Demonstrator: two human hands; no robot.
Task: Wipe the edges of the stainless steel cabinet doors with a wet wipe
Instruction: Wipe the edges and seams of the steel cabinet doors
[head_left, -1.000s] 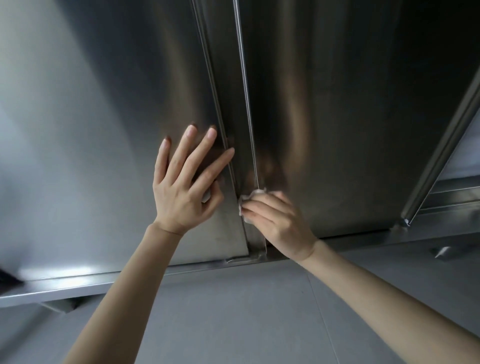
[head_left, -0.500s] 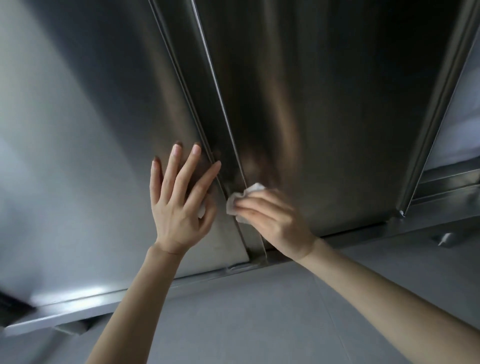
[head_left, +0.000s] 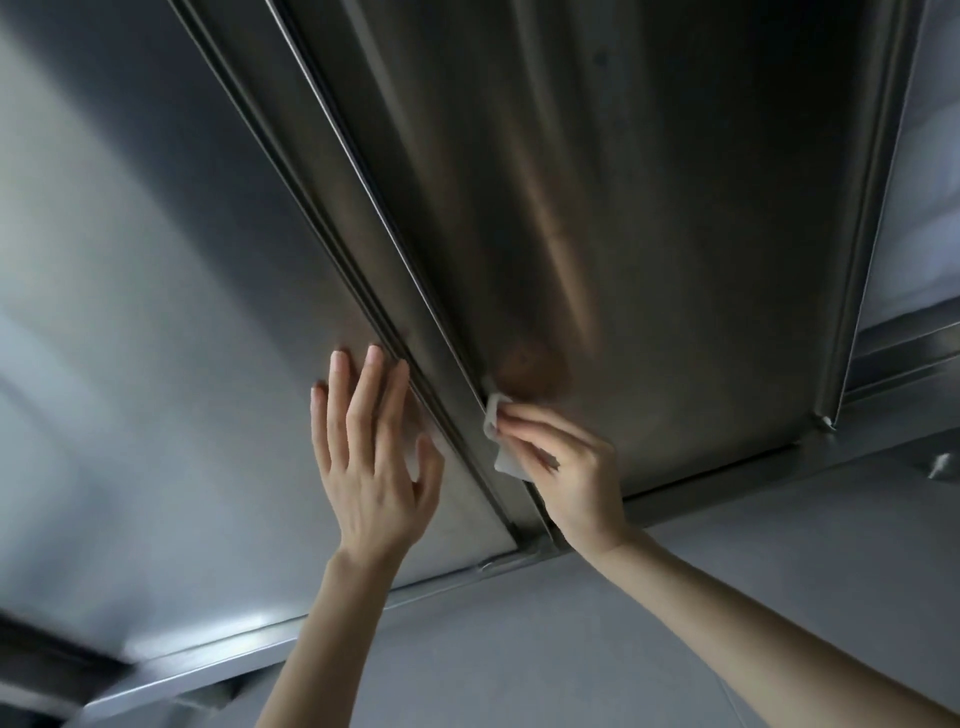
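Wiping of the long edge (head_left: 385, 208) of the dark, streaky right door (head_left: 649, 234), which fills the upper right of the frame, is judged to be under way near its lower end, while the paler left door (head_left: 156, 312) is braced by the left hand (head_left: 374, 467), laid flat with fingers straight just left of centre. Next, a steady stroke along that edge toward the top of the frame is judged to be called for. The wet wipe (head_left: 506, 461), small, white and crumpled, is pinched by the right hand (head_left: 576, 478) against the edge just below centre.

Left door (head_left: 156, 322), right door (head_left: 649, 218): two; wet wipe (head_left: 506, 462): one; left hand (head_left: 374, 467), right hand (head_left: 582, 467): two
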